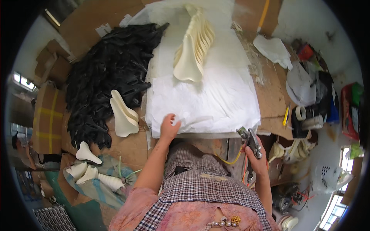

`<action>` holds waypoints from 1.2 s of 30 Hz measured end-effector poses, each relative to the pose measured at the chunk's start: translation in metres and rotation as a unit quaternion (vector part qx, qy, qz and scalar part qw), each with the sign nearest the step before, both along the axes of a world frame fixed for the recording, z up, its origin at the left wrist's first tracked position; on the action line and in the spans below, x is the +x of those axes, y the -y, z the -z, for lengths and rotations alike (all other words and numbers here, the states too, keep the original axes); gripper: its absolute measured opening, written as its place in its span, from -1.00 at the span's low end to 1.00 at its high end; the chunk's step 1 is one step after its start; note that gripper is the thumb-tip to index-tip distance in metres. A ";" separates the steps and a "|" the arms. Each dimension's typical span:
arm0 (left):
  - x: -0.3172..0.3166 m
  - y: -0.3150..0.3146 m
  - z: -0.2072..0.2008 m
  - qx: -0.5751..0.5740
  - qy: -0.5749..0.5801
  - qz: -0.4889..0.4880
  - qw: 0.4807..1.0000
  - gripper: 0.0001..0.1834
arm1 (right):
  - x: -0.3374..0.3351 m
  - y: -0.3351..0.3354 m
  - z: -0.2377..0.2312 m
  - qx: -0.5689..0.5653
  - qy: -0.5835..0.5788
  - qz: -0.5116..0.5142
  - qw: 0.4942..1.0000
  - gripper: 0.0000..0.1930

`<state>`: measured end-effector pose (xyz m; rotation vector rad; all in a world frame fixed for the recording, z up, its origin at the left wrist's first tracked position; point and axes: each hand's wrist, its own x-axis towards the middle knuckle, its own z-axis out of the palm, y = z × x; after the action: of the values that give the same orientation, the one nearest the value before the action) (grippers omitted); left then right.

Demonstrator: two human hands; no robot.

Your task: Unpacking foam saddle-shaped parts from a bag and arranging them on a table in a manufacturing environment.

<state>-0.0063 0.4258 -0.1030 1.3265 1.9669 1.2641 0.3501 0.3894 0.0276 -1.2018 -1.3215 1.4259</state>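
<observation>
My left hand (169, 128) is at the front edge of a white paper sheet (227, 102), its fingers apart and holding nothing. My right hand (257, 154), past the sheet's near right corner, is closed around a metal spray gun (249, 139). A yellow hose (230, 162) curves near the gun. Farther back on the sheet stands a tight row of cream, saddle-shaped foam pads (189, 57). Left of the sheet lie two more cream pads (124, 117), leaning together, beside a big heap of black, glossy saddle covers (108, 65).
One cream pad (88, 152) lies at lower left, above an opened bag (106, 196) of stacked pads. On the cardboard at right are a yellow cutter (286, 116), a tape roll (300, 112) and a white flat piece (273, 50). A red crate (348, 111) stands at far right.
</observation>
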 end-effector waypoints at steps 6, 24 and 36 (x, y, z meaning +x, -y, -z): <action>-0.089 -0.041 0.091 -0.127 0.089 -0.143 0.978 -0.79 | -0.059 -0.024 -0.054 0.078 0.020 -0.086 0.993 -0.44; -0.121 -0.201 -0.014 0.078 -0.102 0.086 0.988 -0.86 | -0.149 -0.058 -0.084 0.072 0.124 0.010 0.990 -0.41; -0.211 -0.202 -0.047 -0.006 -0.092 0.097 0.991 -0.62 | -0.165 -0.094 -0.109 0.176 0.088 0.103 0.975 -0.43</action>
<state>-0.2172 0.6278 -0.0560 1.6356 1.9047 1.0699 0.1846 0.4837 0.1363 -1.2021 -1.4505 0.9090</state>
